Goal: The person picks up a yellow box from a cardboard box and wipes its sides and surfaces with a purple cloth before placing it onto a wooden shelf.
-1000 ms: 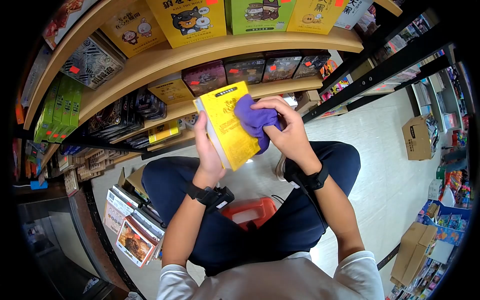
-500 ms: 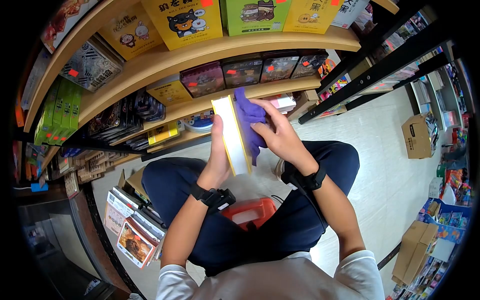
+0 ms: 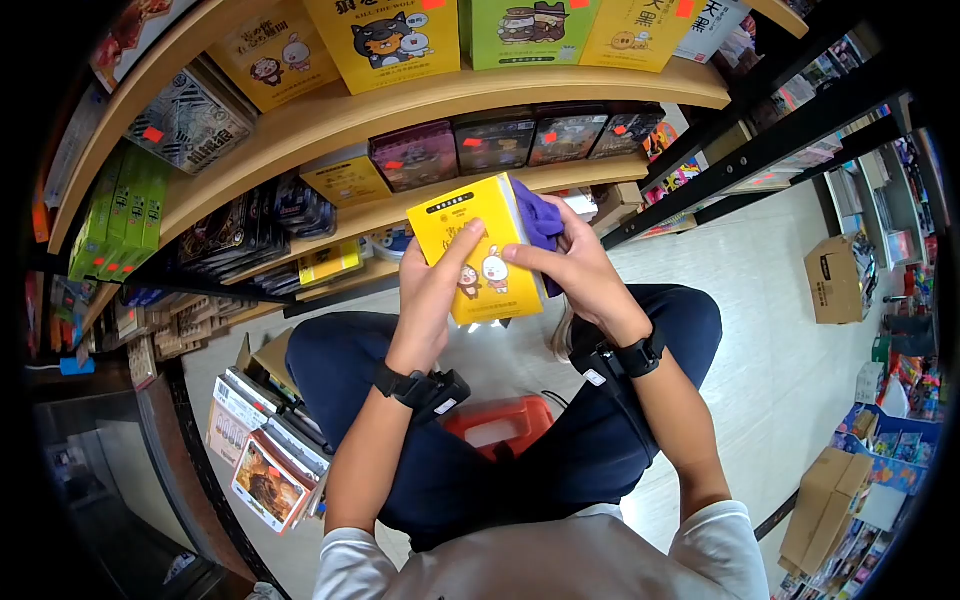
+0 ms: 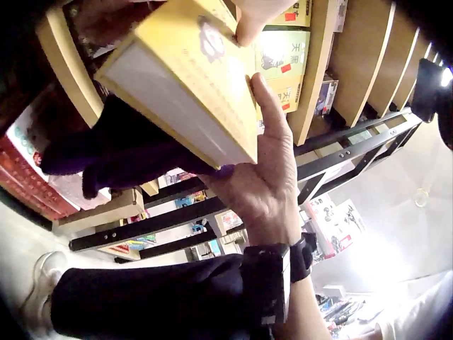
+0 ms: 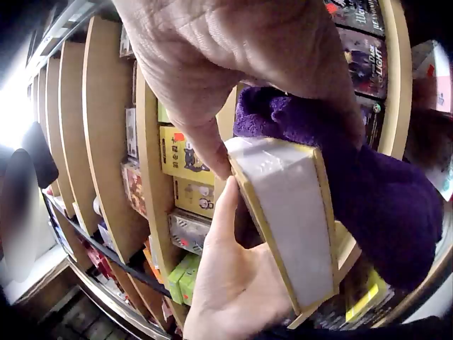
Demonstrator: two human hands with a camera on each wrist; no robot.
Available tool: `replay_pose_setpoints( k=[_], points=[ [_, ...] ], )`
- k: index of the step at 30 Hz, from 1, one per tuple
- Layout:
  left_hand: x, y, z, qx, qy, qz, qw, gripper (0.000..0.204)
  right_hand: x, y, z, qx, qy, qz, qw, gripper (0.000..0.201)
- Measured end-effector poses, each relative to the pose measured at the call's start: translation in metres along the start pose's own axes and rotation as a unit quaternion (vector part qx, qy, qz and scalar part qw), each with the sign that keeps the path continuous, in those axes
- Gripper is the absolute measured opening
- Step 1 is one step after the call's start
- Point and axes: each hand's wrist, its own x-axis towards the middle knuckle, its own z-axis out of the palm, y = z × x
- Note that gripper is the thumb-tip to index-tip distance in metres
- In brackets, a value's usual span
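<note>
A yellow game box with cartoon animals on its front is held up between both hands. My left hand grips its left side, thumb lying across the front face. On the right side, my right hand presses its thumb on the front edge while its fingers hold a purple cloth against the back. White side walls of the box show in the right wrist view, with the cloth bunched and hanging behind it. Fingers behind the box are mostly hidden in the head view.
Wooden shelves with upright boxed games stand ahead. A stack of boxes lies on the floor by the left knee. A red plastic object sits between the legs. Cardboard boxes are at the right, and a black rack frame stands ahead right.
The box has been turned from its back face, past its white side, to its front face. The cloth has moved behind the box, and the right thumb now lies on the front.
</note>
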Motion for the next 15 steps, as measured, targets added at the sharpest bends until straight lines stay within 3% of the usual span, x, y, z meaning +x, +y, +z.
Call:
replay_pose_setpoints(
  k=[1,4,7,12,15],
  points=[
    [0.000,-0.001,0.002,-0.025,-0.002,0.013,1.000,0.042,0.000,-0.002,-0.001,0.010,0.007,0.001,1.000,0.053],
    [-0.001,0.002,0.000,-0.204,-0.031,-0.054,0.977,0.049,0.003,-0.004,-0.002,0.069,0.026,0.005,0.997,0.049],
    [-0.005,0.013,-0.002,-0.294,-0.064,-0.089,0.950,0.053,0.003,-0.009,-0.003,0.085,0.031,0.003,0.996,0.046],
    [-0.002,0.006,-0.005,-0.278,-0.052,-0.055,0.957,0.053,0.003,-0.009,-0.001,-0.021,0.081,-0.064,0.994,0.042],
    [-0.005,0.011,-0.002,-0.275,-0.056,-0.052,0.958,0.054,0.005,-0.004,-0.005,-0.169,0.100,-0.134,0.971,0.038]
  ],
)
